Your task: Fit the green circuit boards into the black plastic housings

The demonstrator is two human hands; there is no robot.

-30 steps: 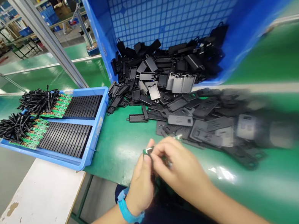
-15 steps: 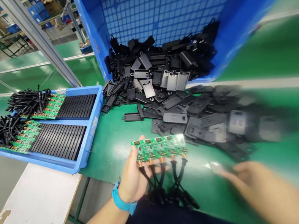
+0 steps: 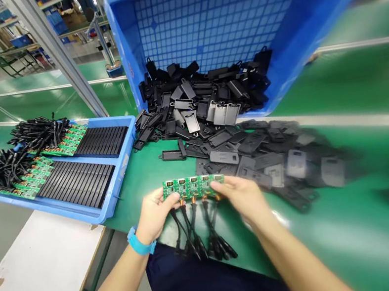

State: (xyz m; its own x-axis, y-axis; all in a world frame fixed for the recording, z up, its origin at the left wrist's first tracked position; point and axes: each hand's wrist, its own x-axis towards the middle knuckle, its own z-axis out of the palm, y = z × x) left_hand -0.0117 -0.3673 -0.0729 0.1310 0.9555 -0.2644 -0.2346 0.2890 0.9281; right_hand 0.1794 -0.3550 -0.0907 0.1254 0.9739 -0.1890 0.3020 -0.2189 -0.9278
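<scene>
1) We hold the board [image 3: 194,188] just below the frame's centre
2) Our left hand [image 3: 153,215] pinches its left end, our right hand [image 3: 245,198] its right
3) Cables [image 3: 198,242] trail from its lower edge

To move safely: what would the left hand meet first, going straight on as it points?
Beyond its circuit boards, the left hand would probably meet the black plastic parts; depth is unclear.

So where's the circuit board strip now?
In the head view, the strip is just below centre, held between left hand and right hand, in front of the blue bin.
</scene>
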